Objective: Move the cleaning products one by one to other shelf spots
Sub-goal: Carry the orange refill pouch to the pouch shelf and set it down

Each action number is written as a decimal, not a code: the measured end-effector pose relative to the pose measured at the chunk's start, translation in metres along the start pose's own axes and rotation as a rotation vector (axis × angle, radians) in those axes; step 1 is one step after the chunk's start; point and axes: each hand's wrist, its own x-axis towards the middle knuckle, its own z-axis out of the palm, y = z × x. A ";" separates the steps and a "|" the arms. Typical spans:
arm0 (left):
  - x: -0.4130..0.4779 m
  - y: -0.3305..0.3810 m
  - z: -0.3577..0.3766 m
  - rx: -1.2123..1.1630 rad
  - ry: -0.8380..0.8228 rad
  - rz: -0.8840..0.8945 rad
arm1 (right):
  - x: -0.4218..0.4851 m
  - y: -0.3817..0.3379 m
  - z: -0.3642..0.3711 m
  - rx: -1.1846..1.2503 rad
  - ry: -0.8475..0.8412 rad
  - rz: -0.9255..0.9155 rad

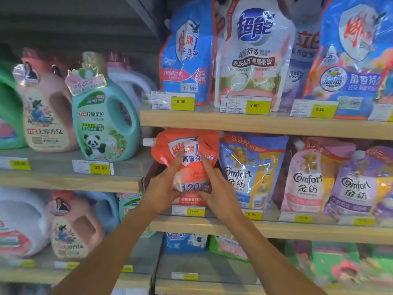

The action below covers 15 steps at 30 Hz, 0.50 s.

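Head view: your left hand (163, 189) and right hand (220, 189) grip the orange pouch (191, 145) at its lower half, forefingers laid up its front. The pouch is upright at the left end of the shelf (297, 231), just beside the blue Comfort pouch (253, 165).

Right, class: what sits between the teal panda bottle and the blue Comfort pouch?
The orange spouted pouch, held by the left hand and right hand, stands between the teal panda bottle and the blue Comfort pouch, in the head view.
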 end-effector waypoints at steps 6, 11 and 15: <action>0.003 0.005 -0.004 -0.052 -0.115 -0.051 | 0.002 0.002 -0.002 0.077 -0.083 0.089; 0.006 0.014 -0.009 -0.029 -0.152 -0.132 | 0.002 -0.004 -0.005 0.053 -0.107 0.124; 0.013 0.019 -0.014 -0.038 -0.182 -0.192 | 0.007 -0.011 -0.008 0.005 -0.132 0.146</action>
